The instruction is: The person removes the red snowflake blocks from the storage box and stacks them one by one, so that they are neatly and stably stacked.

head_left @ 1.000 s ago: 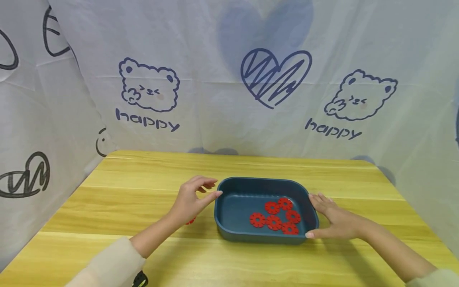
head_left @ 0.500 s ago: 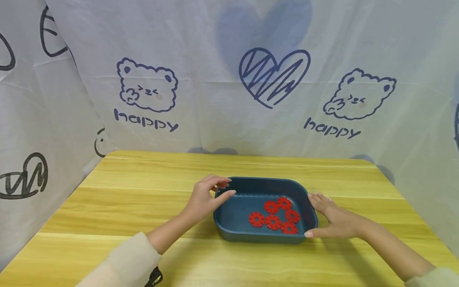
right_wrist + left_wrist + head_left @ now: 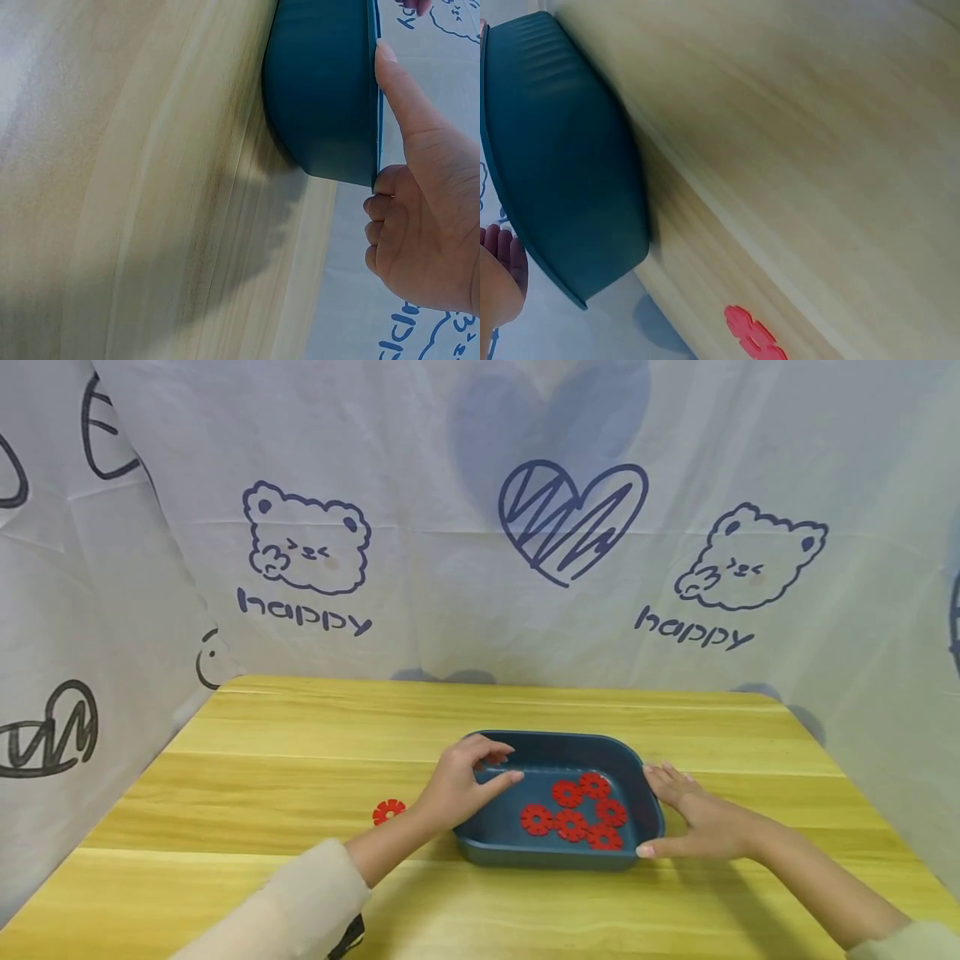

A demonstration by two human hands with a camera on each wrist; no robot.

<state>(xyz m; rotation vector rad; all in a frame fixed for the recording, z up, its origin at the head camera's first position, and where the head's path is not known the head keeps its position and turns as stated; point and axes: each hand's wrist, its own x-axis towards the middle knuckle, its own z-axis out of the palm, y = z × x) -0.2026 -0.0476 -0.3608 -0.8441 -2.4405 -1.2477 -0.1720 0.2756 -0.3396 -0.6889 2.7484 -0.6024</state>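
A dark blue-green rectangular basin (image 3: 547, 862) stands on the table, with several red notched plastic discs (image 3: 572, 825) lying flat inside toward its right end. My left hand (image 3: 468, 781) is over the basin's left end, thumb and fingers apart, with nothing seen between them. My right hand (image 3: 697, 814) rests against the right end, its fingers extended along the wall and its thumb at the front corner. In the right wrist view the thumb (image 3: 401, 82) lies along the rim. Another red notched disc (image 3: 389, 811) lies on the table left of the basin, beside the left forearm.
The wooden table (image 3: 247, 793) reaches back to a white cloth (image 3: 442, 602) printed with bears and hearts. A second cloth wall (image 3: 105, 593) hangs on the left. Below the left sleeve (image 3: 300, 893) shows a black strap (image 3: 349, 935).
My left hand has moved right, from outside the basin's left rim to over its inside. The table disc now shows fully beside the forearm. The right hand and basin have stayed put.
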